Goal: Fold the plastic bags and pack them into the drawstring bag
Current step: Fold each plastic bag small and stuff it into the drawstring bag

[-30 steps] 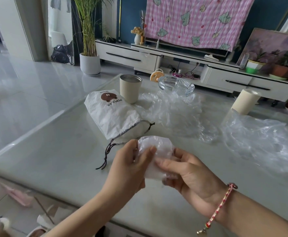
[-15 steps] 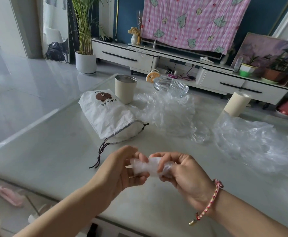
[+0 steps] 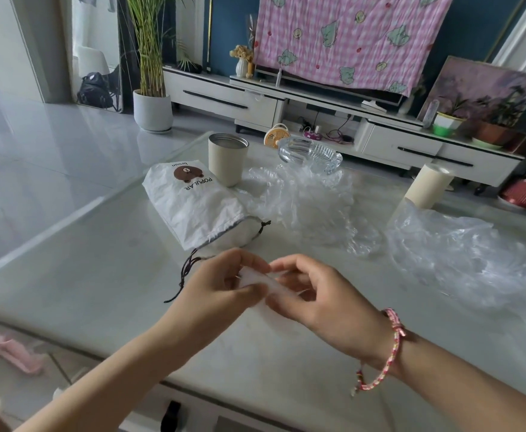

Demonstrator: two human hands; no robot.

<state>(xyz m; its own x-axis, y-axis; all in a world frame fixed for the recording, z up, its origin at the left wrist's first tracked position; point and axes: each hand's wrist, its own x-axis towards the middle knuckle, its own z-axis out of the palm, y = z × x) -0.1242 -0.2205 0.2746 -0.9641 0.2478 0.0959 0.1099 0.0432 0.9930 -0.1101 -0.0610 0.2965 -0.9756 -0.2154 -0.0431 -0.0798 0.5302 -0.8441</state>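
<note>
Both hands hold a small folded clear plastic bag (image 3: 263, 280) just above the table's near edge. My left hand (image 3: 221, 291) pinches its left end between thumb and fingers. My right hand (image 3: 314, 294) curls round its right end, hiding most of it. Behind them lies the white drawstring bag (image 3: 194, 207) with a bear print, mouth towards me, its dark cord (image 3: 183, 274) trailing to my left hand. A crumpled clear plastic bag (image 3: 305, 204) lies in the middle of the table and another clear plastic bag (image 3: 467, 251) lies at the right.
A beige cup (image 3: 227, 160) stands behind the drawstring bag, a glass ashtray (image 3: 311, 152) beyond the middle plastic, and a cream cylinder (image 3: 428, 185) at the right. The pale marble table (image 3: 99, 269) ends close to me. A TV cabinet (image 3: 224, 98) runs along the far wall.
The folded bag has been squeezed from a flat packet into a narrower roll between my hands. Both hands have closed tighter around it.
</note>
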